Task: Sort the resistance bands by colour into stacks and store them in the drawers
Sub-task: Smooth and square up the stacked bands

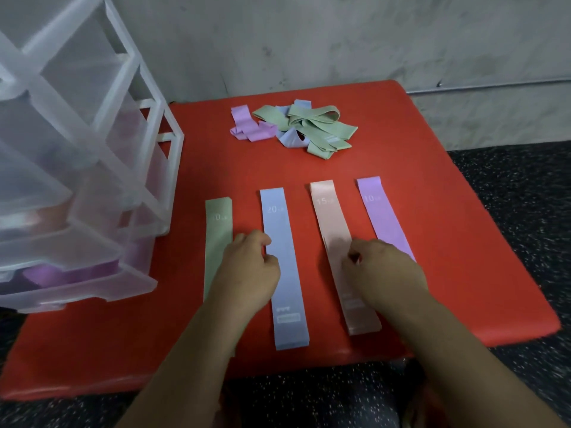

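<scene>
**A:** Nearest in, the left hand [247,267] is seen curled on the red table [463,257], set between the green band [217,239] and the blue band [282,242], with its knuckles over the green one's right edge.

**B:** Is anything gripped?

**A:** That cannot be told. The fingertips are tucked at the blue band's left edge. The right hand [383,270] is curled over the pink band [332,223], and its grip cannot be made out either. The purple band [381,217] is partly covered by its far side.

**B:** And the layout?

**A:** 4 bands are laid flat, side by side and apart, marked 20, 15 and 10 from blue rightwards.

**B:** Further back?

**A:** On the left, the translucent drawer unit [92,193] is stood with its lowest drawer [102,287] pulled out, and purple bands are held inside. At the far side, a tangled pile [296,125] of green, blue and purple bands is left.
</scene>
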